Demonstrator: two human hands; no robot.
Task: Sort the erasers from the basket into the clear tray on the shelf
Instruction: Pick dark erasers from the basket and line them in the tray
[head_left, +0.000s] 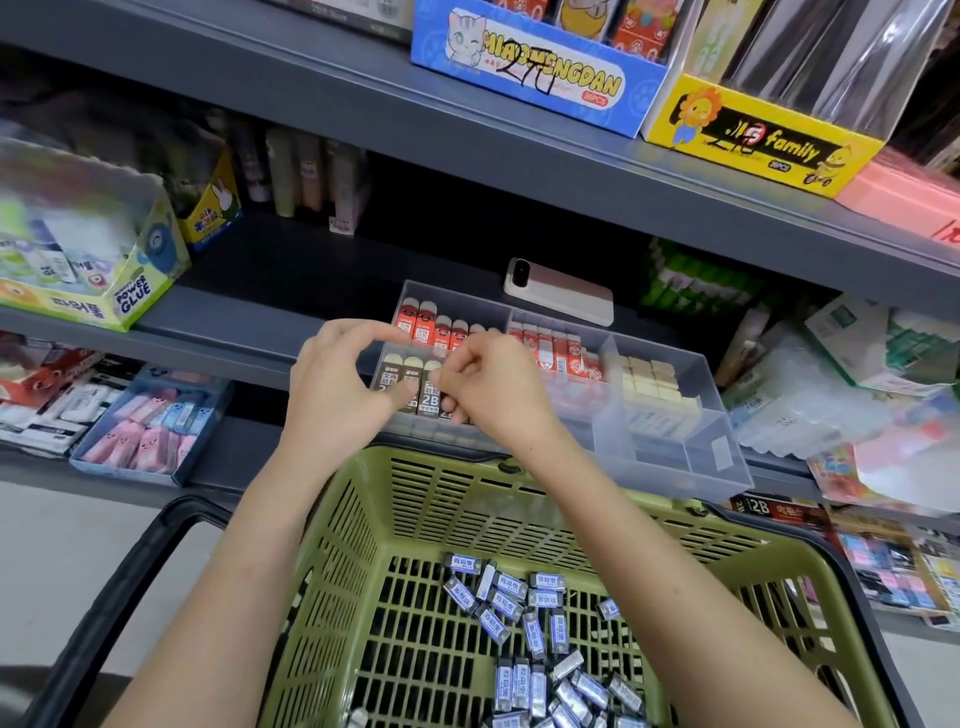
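A green plastic basket (332, 582) in front of me holds several blue-and-white wrapped erasers (524, 618) on its bottom. On the shelf behind it stands a clear divided tray (691, 452) with rows of red-sleeved erasers (550, 353), brown 2B erasers (410, 384) and cream erasers (652, 387). Both hands hover over the tray's front left compartment. My left hand (345, 387) has its thumb against a brown 2B eraser, fingers curled apart. My right hand (493, 387) pinches the top of a brown 2B eraser standing in that row.
A white phone (561, 291) lies on the shelf behind the tray. A Power Glue box (98, 270) stands at left, a blue box of pink erasers (150, 431) below it. Display boxes (530, 78) sit on the upper shelf. The basket's black handle (119, 582) hangs at left.
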